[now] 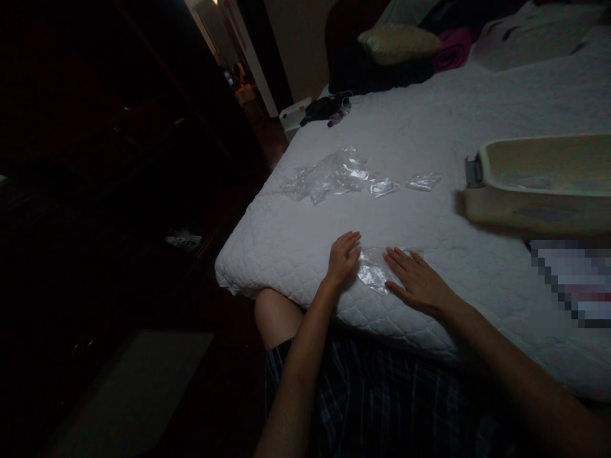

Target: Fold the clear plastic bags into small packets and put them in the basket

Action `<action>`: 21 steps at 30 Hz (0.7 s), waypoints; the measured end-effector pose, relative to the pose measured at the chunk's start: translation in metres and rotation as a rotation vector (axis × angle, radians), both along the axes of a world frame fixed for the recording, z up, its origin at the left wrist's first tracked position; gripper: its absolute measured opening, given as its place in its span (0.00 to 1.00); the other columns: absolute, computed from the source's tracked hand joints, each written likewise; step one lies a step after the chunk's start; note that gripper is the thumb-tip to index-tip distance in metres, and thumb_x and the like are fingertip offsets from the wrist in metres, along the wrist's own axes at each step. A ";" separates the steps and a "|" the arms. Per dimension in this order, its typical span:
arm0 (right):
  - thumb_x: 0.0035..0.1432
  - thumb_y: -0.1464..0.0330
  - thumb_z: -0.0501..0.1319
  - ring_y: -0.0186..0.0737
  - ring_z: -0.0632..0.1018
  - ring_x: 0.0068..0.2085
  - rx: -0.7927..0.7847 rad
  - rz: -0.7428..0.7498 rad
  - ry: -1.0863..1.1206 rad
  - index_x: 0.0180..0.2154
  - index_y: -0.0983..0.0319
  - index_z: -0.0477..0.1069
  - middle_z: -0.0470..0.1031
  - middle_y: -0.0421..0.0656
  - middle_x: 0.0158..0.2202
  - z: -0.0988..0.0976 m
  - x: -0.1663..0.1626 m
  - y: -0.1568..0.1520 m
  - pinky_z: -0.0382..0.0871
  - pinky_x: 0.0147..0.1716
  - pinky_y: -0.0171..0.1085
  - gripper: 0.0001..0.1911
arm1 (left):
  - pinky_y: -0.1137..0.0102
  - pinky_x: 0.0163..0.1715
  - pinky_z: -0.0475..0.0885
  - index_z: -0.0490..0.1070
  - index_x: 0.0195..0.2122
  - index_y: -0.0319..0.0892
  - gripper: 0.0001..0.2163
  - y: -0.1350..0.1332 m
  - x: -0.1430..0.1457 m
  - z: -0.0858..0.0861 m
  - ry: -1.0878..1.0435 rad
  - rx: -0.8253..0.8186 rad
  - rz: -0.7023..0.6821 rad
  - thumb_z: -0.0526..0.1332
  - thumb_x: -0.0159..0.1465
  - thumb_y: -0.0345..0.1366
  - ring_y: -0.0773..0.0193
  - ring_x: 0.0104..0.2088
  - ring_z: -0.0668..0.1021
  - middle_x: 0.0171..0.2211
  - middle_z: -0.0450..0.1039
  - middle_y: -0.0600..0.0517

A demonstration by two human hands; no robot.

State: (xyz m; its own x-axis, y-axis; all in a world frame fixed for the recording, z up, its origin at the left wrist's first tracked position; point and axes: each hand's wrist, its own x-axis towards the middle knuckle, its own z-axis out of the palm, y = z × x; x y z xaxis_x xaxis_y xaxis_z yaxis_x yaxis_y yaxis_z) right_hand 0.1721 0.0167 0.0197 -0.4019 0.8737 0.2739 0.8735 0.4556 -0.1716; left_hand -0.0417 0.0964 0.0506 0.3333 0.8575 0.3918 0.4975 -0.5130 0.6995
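Observation:
A clear plastic bag (373, 270) lies flat on the white quilted bed cover (296, 248), near the bed's front edge. My right hand (414, 280) rests over the bag's right part with its fingers stretched out and spread. At the bag's left edge is my left hand (344, 257), fingers extended and thumb beside the plastic. Neither hand is closed round anything. Farther back lies a loose heap of clear plastic bags (337, 175), with a small folded bag (424, 182) to its right.
A cream plastic bin (534, 210) with a grey latch stands at the right. Behind are a pale pillow (400, 43), a rolled magenta cloth (451, 49) and dark fabric. A small bottle (340, 116) lies near the far left edge. The floor and cabinets at left are dark.

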 end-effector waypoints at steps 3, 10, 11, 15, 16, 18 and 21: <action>0.63 0.48 0.46 0.51 0.59 0.66 0.015 -0.001 -0.005 0.67 0.60 0.51 0.57 0.49 0.66 0.000 0.000 0.000 0.51 0.64 0.53 0.37 | 0.49 0.65 0.54 0.67 0.56 0.45 0.18 -0.024 -0.004 0.010 0.281 0.167 -0.240 0.58 0.64 0.36 0.54 0.65 0.61 0.61 0.65 0.45; 0.64 0.50 0.45 0.49 0.59 0.66 0.017 0.003 -0.015 0.67 0.60 0.50 0.56 0.50 0.66 -0.004 0.002 0.001 0.52 0.63 0.54 0.35 | 0.50 0.64 0.55 0.67 0.57 0.46 0.17 -0.040 -0.028 -0.002 0.510 0.162 -0.281 0.54 0.67 0.39 0.55 0.64 0.64 0.61 0.66 0.46; 0.64 0.50 0.45 0.49 0.58 0.66 0.015 0.007 -0.018 0.67 0.60 0.50 0.56 0.50 0.66 -0.004 0.002 0.001 0.52 0.63 0.54 0.35 | 0.51 0.64 0.55 0.67 0.57 0.45 0.17 -0.040 -0.030 -0.005 0.512 0.166 -0.277 0.54 0.68 0.39 0.55 0.64 0.64 0.61 0.65 0.46; 0.65 0.51 0.46 0.50 0.57 0.66 0.017 0.000 -0.020 0.66 0.63 0.52 0.55 0.52 0.66 -0.004 0.008 0.002 0.52 0.63 0.53 0.35 | 0.51 0.65 0.55 0.67 0.57 0.45 0.17 -0.038 -0.031 -0.011 0.498 0.179 -0.273 0.53 0.68 0.39 0.56 0.64 0.63 0.61 0.65 0.47; 0.64 0.51 0.46 0.50 0.57 0.66 0.018 -0.007 -0.020 0.66 0.63 0.52 0.55 0.52 0.66 -0.004 0.011 0.002 0.52 0.64 0.53 0.35 | 0.51 0.65 0.55 0.67 0.57 0.46 0.17 -0.039 -0.031 -0.012 0.492 0.178 -0.270 0.53 0.68 0.39 0.56 0.64 0.63 0.61 0.65 0.47; 0.64 0.51 0.47 0.51 0.58 0.66 0.019 -0.030 -0.017 0.66 0.62 0.52 0.56 0.52 0.66 -0.003 0.019 0.000 0.52 0.64 0.53 0.35 | 0.51 0.65 0.55 0.67 0.57 0.47 0.17 -0.039 -0.031 -0.013 0.486 0.178 -0.259 0.54 0.68 0.39 0.57 0.64 0.64 0.61 0.65 0.48; 0.63 0.51 0.48 0.51 0.59 0.66 0.019 -0.073 -0.013 0.66 0.61 0.52 0.57 0.51 0.66 -0.001 0.033 -0.003 0.51 0.64 0.55 0.35 | 0.52 0.65 0.56 0.67 0.56 0.47 0.17 -0.040 -0.030 -0.014 0.484 0.182 -0.247 0.54 0.67 0.40 0.56 0.64 0.64 0.61 0.65 0.47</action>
